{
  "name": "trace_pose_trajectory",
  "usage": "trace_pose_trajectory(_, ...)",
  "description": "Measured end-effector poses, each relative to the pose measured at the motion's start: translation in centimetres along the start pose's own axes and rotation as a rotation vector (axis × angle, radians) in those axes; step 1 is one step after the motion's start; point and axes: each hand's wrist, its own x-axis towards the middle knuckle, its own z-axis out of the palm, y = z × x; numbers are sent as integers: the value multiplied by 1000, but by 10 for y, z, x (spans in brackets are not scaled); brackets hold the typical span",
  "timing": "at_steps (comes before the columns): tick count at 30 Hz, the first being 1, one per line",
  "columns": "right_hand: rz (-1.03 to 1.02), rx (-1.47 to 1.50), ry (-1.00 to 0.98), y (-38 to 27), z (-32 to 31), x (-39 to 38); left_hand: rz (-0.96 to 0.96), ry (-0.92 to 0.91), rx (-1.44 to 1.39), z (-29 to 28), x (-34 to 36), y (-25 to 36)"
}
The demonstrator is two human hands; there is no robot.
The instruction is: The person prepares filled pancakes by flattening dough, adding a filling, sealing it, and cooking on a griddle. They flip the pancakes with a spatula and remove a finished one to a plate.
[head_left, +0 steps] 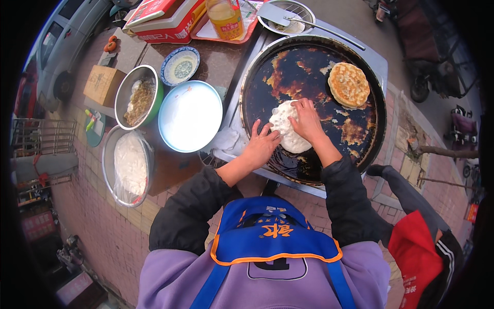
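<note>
A pale, bubbly round of raw dough (289, 129) lies on the large round black griddle pan (288, 62), toward its near left side. My left hand (261, 146) rests at the dough's left edge, fingers spread. On the upper right of the dough lies my right hand (309, 122), its fingers stretched out over the edge. Both hands are flat against the dough rather than gripping it. A browned flatbread (349, 85) sits apart at the pan's right side. Dark oil and brown crusty patches cover the pan's surface.
Left of the pan stand a white plate (190, 116), a patterned bowl (180, 66), a filling bowl (146, 100) and a basin of bagged dough (129, 166). Behind are an oil jug (225, 20), a red box (167, 23) and a spatula (280, 14). Another person's red garment (415, 250) is at right.
</note>
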Motion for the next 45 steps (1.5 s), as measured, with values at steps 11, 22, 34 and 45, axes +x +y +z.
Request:
trace_pose_trajectory(11,-87,-156,-85,-3,-25,-50,79,32,-10,-4,-2,-2)
trace_pose_trajectory(22,22,-148,-95,-8,-33,-64,19,-92,-63,-2,3,-4)
trace_pose_trajectory(34,-34,-61,-103,-7,-29,-57,41,-131,-29,3,3,13)
trace_pose_trajectory(45,-73,-139,-113,-9,-14,-30,36,-74,11,0,-2,-2)
